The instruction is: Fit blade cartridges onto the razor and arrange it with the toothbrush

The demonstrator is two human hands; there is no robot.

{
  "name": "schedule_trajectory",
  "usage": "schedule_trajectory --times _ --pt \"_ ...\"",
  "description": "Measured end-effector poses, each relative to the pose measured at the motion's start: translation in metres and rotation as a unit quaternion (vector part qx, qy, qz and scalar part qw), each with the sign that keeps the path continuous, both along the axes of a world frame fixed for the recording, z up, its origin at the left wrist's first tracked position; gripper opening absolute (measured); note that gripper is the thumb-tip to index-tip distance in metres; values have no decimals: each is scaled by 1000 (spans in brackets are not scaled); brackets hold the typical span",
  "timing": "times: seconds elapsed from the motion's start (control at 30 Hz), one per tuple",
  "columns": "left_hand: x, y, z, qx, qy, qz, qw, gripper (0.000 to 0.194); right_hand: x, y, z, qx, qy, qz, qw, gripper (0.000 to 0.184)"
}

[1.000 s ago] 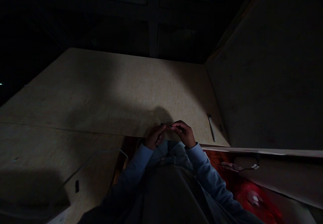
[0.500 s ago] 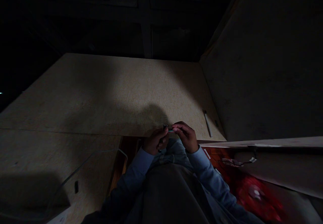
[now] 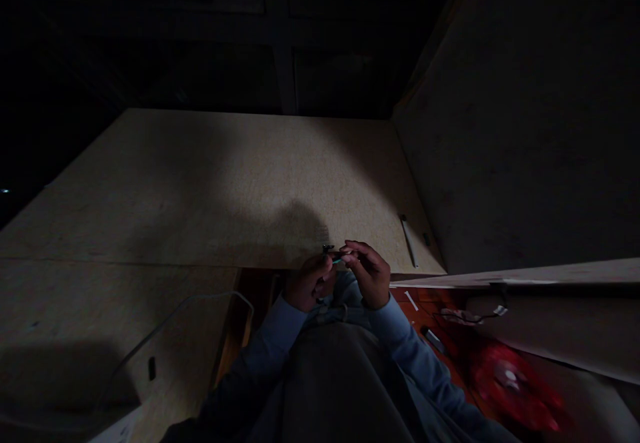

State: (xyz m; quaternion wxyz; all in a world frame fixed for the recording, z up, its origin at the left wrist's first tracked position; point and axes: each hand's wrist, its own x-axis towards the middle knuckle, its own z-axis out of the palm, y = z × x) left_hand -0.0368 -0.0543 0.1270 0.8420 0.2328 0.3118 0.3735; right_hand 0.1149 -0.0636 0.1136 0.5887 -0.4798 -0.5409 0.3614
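Observation:
Just past the front edge of the table, over my lap, both hands meet around a small dark object with a green edge (image 3: 337, 260). My left hand (image 3: 309, 283) is closed, its thumb and fingers pinching the object's left end. A small black piece (image 3: 327, 248) sticks up above that thumb; its kind is too dark to make out. My right hand (image 3: 371, 271) pinches the other end between thumb and fingertips, hiding part of it.
A pale wooden table (image 3: 280, 156) spreads ahead, with a pen-like stick (image 3: 409, 242) and a small dark piece (image 3: 427, 238) at its right. A grey cable (image 3: 185, 303) and a black object (image 3: 152, 368) lie at left. A red plastic bag (image 3: 515, 386) rests low at right.
The green-edged object has tilted, its right end now higher. My right hand has shifted slightly, and the view has moved a little.

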Motion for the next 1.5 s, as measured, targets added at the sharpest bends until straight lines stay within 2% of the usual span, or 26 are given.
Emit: schedule_trajectory --times 0.13,0.23,0.4,0.6,0.83,1.03,1.17,1.23,1.33,1.5 --pt "1 -1 2 9 16 68 997 59 5 -3 12 22 -23 19 999 27" --pt "1 -1 6 10 22 71 997 56 9 -6 21 27 -44 57 997 33" --pt "5 -1 13 -13 16 19 1000 50 11 -7 28 50 -80 71 993 30" --pt "9 2 14 -64 -14 -64 996 34 20 -9 25 55 -90 77 991 30" --pt "15 1 18 -68 -36 -109 991 30 40 -12 25 68 -97 112 987 43" --pt "23 -6 20 -51 10 -84 995 37 45 -11 22 74 -76 132 986 43" --pt "28 -7 20 -4 57 11 998 45 43 -10 19 41 -33 119 991 34" --pt "27 -5 21 12 59 34 998 53 42 -10 19 13 1 113 994 31" --pt "21 -2 22 24 69 15 997 61 43 -9 23 -20 53 114 992 32" --pt "10 -3 31 80 135 -32 987 59 44 -4 29 -51 109 155 981 39"
